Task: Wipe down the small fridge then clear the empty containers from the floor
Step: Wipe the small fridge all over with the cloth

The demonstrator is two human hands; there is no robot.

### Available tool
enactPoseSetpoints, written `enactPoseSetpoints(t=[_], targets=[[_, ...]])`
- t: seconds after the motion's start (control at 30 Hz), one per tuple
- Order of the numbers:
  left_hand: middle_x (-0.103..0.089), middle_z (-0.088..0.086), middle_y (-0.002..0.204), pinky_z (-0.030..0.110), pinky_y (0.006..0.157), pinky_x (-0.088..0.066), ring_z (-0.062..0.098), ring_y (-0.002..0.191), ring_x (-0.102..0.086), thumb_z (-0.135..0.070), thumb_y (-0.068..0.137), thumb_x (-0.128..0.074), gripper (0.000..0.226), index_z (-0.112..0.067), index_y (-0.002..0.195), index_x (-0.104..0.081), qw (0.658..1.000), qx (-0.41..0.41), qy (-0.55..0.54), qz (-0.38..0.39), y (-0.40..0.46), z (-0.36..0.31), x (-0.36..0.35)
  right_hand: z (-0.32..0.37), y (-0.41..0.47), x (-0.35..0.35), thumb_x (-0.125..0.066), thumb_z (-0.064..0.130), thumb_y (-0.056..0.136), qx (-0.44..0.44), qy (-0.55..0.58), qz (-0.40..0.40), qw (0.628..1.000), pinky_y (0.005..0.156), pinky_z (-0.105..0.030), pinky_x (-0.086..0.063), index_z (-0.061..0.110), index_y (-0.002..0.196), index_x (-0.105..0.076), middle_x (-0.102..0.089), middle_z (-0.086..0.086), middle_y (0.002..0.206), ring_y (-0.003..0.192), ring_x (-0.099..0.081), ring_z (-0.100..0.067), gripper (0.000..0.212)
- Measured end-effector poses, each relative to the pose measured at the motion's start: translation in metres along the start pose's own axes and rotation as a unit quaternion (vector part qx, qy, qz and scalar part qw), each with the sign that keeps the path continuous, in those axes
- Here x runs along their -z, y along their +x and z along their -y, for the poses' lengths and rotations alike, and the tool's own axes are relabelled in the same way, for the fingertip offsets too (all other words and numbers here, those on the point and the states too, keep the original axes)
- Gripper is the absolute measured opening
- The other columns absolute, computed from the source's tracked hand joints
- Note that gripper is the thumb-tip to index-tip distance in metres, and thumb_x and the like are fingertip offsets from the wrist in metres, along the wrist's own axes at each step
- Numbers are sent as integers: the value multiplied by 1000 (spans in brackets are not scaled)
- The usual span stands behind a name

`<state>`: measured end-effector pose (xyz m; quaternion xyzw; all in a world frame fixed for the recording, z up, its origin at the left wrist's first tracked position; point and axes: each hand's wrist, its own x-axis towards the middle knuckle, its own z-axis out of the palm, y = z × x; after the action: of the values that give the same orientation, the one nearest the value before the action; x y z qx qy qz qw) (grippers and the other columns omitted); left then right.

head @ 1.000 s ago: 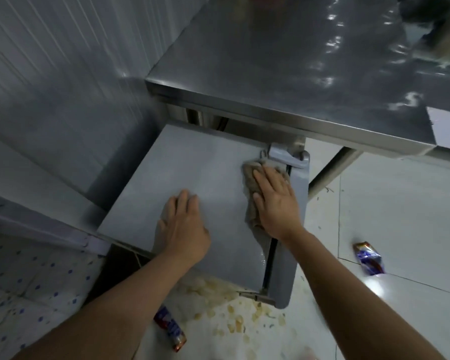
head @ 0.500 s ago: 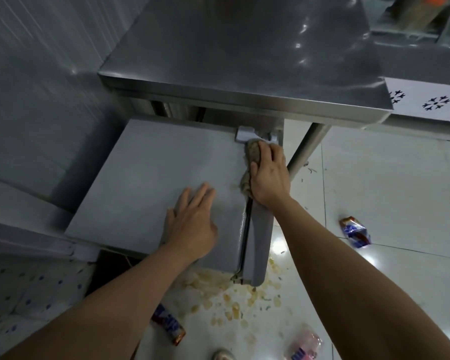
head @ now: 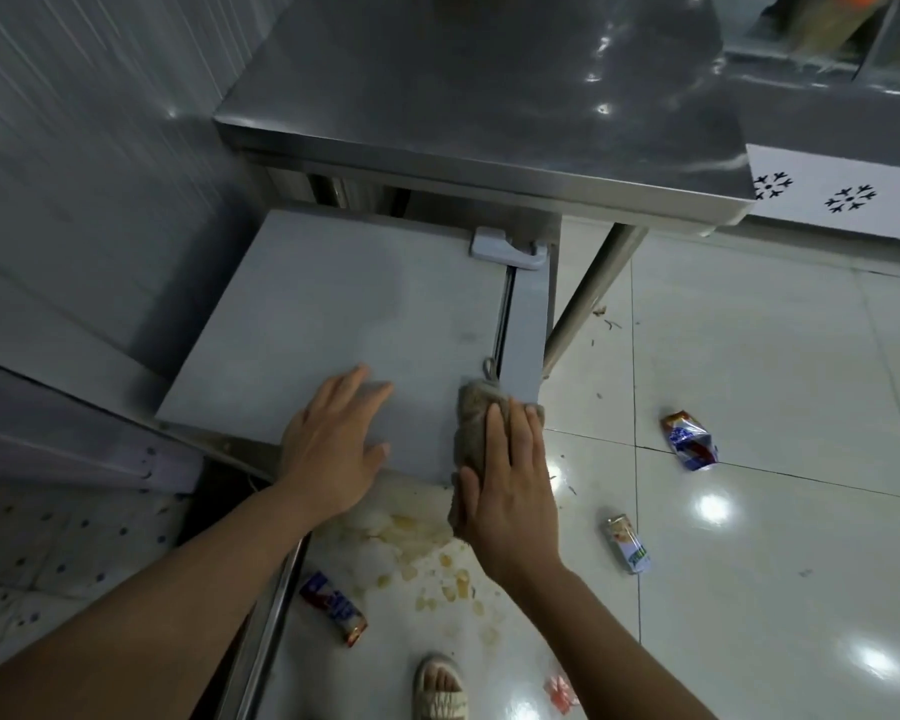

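The small grey fridge (head: 333, 309) stands under a steel table, its flat top facing me. My left hand (head: 333, 449) rests flat on the top's near edge, fingers straight. My right hand (head: 510, 475) presses a brown cloth (head: 476, 413) against the fridge's near right corner, by the door gap, fingers flat over it. Empty containers lie on the tiled floor: a crumpled blue-and-white carton (head: 689, 441) to the right, a small green-and-white carton (head: 628, 544) nearer me, a blue-and-red carton (head: 333, 606) below the fridge, and a red scrap (head: 562, 693) at the bottom.
The steel table (head: 489, 127) overhangs the fridge's back; its leg (head: 588, 298) slants down right of the door. A yellowish spill (head: 427, 558) stains the floor before the fridge. My sandalled foot (head: 440, 688) is near the bottom edge. A corrugated wall (head: 84, 148) closes the left.
My right hand has drawn the cloth from the hinge at the far end of the fridge top back to the near right corner. My left hand stays flat on the top.
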<state>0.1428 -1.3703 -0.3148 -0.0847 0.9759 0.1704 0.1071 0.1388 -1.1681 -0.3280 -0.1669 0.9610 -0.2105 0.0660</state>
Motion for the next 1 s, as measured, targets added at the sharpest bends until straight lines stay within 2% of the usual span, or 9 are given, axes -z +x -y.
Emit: enactPoseSetpoints(t=[0.13, 0.23, 0.3, 0.5, 0.6, 0.7, 0.8, 0.9, 1.0], targets=[[-13, 1, 157, 47, 111, -25, 25, 141, -11, -32, 88, -58, 61, -30, 143, -31, 996, 82, -25, -26, -6, 34, 15, -2, 30, 4, -31, 35, 98, -13, -14, -14, 1000, 119, -33, 1, 9, 150, -15, -10, -10, 158, 146, -1, -26, 59], [-13, 1, 156, 46, 111, -25, 25, 141, -13, -29, 88, -59, 60, -28, 142, -32, 996, 83, -30, -27, -8, 58, 23, 21, 55, -4, -31, 32, 98, -102, -30, -61, 992, 118, -36, -1, 11, 150, -14, -9, -9, 158, 146, -3, -25, 58], [-12, 1, 157, 48, 111, -24, 25, 141, -13, -29, 89, -58, 60, -27, 142, -31, 997, 71, -32, -23, -10, 71, 26, 50, 53, -20, -30, 31, 98, -121, -38, -78, 989, 118, -37, 1, 12, 150, -10, -4, -9, 159, 146, 0, -26, 59], [-17, 6, 155, 44, 112, -24, 29, 139, -17, -21, 88, -59, 59, -21, 141, -34, 997, 70, -28, -31, -17, 108, 38, 128, 59, -53, -32, 31, 96, -41, -19, -34, 998, 118, -39, 0, 13, 150, -12, -4, -9, 159, 146, 1, -26, 60], [-15, 4, 156, 42, 113, -24, 25, 141, -14, -18, 90, -56, 59, -23, 143, -32, 996, 66, -50, -22, -25, 123, 43, 110, 57, -41, -31, 33, 97, 23, -36, -5, 999, 119, -37, -4, 17, 150, -14, -7, -6, 159, 145, -5, -25, 58], [-14, 4, 156, 39, 115, -20, 22, 142, -10, -17, 90, -56, 57, -23, 143, -35, 996, 52, -73, -28, -30, 128, 43, 63, 46, -19, -36, 30, 97, -74, -32, -68, 994, 117, -39, -13, 17, 148, -21, -14, -8, 156, 142, -17, -28, 54], [-14, 3, 157, 41, 115, -21, 21, 143, -10, -18, 90, -56, 57, -24, 143, -35, 995, 49, -73, -36, -32, 131, 42, 59, 45, -19, -33, 28, 99, -149, -32, -97, 984, 119, -41, -10, 12, 148, -22, -12, -11, 157, 144, -11, -29, 53], [-18, 0, 156, 37, 114, -22, 21, 141, -15, -16, 89, -57, 59, -23, 143, -34, 996, 34, -66, -58, -32, 137, 40, 96, 67, -40, -31, 28, 98, -141, -47, -96, 984, 119, -40, -6, 10, 148, -20, -9, -10, 158, 145, -6, -27, 54], [-18, -2, 156, 32, 115, -19, 19, 141, -14, -12, 89, -56, 62, -18, 145, -31, 995, 19, -65, -68, -32, 144, 37, 140, 86, -63, -33, 28, 96, -68, -37, -71, 994, 119, -38, -8, 15, 148, -21, -10, -6, 158, 145, -8, -26, 55]])
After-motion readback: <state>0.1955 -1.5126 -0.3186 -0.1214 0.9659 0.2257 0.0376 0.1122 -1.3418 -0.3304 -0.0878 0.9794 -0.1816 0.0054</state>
